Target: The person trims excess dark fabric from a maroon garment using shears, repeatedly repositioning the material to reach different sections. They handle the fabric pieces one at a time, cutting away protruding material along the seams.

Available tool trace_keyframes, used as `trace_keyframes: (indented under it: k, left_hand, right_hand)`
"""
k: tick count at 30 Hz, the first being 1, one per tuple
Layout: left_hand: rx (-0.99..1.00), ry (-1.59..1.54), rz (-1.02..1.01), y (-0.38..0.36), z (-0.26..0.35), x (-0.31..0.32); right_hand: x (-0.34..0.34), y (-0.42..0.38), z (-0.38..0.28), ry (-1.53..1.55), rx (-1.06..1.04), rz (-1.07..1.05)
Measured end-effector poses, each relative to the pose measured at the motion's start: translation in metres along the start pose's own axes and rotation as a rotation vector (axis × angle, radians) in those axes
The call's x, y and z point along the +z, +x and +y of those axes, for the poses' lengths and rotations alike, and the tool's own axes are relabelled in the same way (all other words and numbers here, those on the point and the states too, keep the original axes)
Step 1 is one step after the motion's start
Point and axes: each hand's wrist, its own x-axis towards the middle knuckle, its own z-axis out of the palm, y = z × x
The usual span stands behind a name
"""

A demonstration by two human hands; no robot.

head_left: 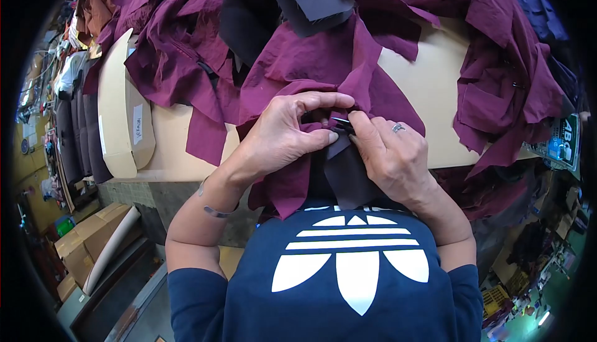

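Note:
My left hand [281,129] is closed on the edge of a maroon cloth [298,59], its thumb and index finger pinching toward the middle. In my right hand [393,155], which wears a ring, is a small dark tool that looks like thread snips [342,124]. The tips of the snips lie at the cloth's edge, close to my left thumb. A dark grey strip of cloth [345,174] hangs below my fingers, in front of my shirt. The maroon cloth spreads from my hands up over the table. Exactly what the blades touch is hidden by my fingers.
Piles of maroon cloth [510,87] and dark cloth pieces [311,0] lie across the pale table [429,74]. A cardboard piece [118,118] stands at its left. Cardboard boxes [93,236] are on the lower left, and a printed plastic bag [564,140] is on the right.

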Motion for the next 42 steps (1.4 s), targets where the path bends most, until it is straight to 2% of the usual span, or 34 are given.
trace_keyframes:
  k: [13,16,25,42]
  left_hand:
    - [-0.026,0.019,0.006,0.0003,-0.0007,0.0003]
    - [-0.015,0.027,0.004,0.0001,-0.0005,0.0008]
    - [0.1,0.178,-0.004,-0.0027,0.0009,0.0014]
    - [0.104,0.182,-0.017,-0.0003,-0.0027,0.0008]
  right_hand:
    - [-0.0038,-0.0008,-0.0017,-0.137,-0.074,-0.026]
    - [-0.0009,-0.0003,0.0013,-0.167,-0.118,0.022]
    - [-0.0001,-0.0034,0.0028,0.03,-0.049,0.03]
    - [-0.0025,-0.0053,0.0011,-0.087,-0.092,0.031]
